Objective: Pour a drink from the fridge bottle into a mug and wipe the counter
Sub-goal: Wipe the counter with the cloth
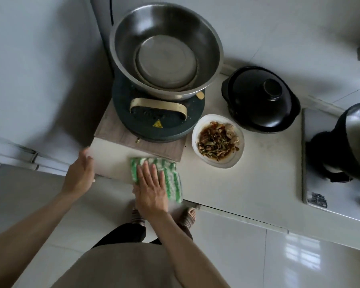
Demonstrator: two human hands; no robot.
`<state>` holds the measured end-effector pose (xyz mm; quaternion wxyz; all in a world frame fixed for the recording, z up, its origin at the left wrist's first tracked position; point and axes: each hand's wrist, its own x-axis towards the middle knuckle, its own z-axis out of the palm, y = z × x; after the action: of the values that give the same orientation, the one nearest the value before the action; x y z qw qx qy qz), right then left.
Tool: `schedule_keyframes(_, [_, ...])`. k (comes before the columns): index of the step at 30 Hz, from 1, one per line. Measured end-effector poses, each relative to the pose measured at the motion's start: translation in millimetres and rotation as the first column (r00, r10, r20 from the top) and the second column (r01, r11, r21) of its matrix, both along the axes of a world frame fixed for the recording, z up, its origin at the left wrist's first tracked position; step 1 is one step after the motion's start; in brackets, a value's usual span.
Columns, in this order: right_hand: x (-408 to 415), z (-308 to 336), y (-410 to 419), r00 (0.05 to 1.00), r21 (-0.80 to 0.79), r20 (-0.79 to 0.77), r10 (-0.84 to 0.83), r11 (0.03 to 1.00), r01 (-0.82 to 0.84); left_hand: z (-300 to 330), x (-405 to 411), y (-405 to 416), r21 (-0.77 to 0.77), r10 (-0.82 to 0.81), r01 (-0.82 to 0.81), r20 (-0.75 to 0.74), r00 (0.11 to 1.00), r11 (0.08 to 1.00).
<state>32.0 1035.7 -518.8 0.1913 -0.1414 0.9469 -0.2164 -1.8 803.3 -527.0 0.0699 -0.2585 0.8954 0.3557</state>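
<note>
A green and white striped cloth (170,175) lies flat on the pale counter (247,183) near its front edge. My right hand (151,188) presses flat on the cloth's left part, fingers spread and pointing away from me. My left hand (80,175) hovers open at the counter's left front corner, beside the white fridge side (40,80), holding nothing. No bottle or mug is in view.
Behind the cloth a wooden board (170,151) carries a dark round cooker (160,121) with a large steel basin (166,50) on top. A white bowl of cooked food (217,141) and a black lidded clay pot (260,98) stand to the right. A stove with a dark pot (345,146) is at far right.
</note>
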Motion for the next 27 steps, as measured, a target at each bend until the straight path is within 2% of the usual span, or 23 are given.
schedule_keyframes(3, [-44, 5, -78, 0.961, 0.047, 0.000, 0.275, 0.960, -0.275, 4, -4, -1, 0.023, 0.096, -0.096, -0.011, 0.995, 0.995])
schedule_keyframes(5, [-65, 8, -108, 0.917, 0.097, 0.047, 0.395, 0.912, -0.398, 5, -5, -1, 0.076, 0.203, -0.207, 0.056, 0.978, 0.975])
schedule_keyframes(9, [-82, 5, -114, 0.900, 0.032, 0.104, 0.424, 0.903, -0.429, 9, -7, -2, 0.126, 0.222, -0.232, 0.089, 0.971, 0.965])
schedule_keyframes(13, [-73, -4, -69, 0.895, 0.077, -0.007, 0.445, 0.893, -0.444, 8, -1, -16, 0.088, 0.141, -0.145, 0.056, 0.988, 0.985])
schedule_keyframes(16, [-48, -13, 20, 0.949, 0.099, -0.034, 0.314, 0.946, -0.309, 2, 11, -22, 0.136, 0.148, -0.156, 0.068, 0.987, 0.978])
schedule_keyframes(20, [-3, -13, 149, 0.995, 0.163, -0.092, -0.049, 0.985, 0.063, -3, 16, -23, 0.060, 0.047, -0.052, 0.084, 0.995, 0.997])
schedule_keyframes(24, [13, -5, 244, 0.905, 0.194, -0.091, -0.417, 0.884, 0.426, -1, 16, -25, 0.024, -0.007, 0.005, 0.059, 0.998, 1.000])
schedule_keyframes(27, [0, -3, 247, 0.765, 0.212, -0.111, -0.634, 0.737, 0.641, 2, 14, -28, -0.030, 0.035, -0.034, 0.039, 0.999, 0.999])
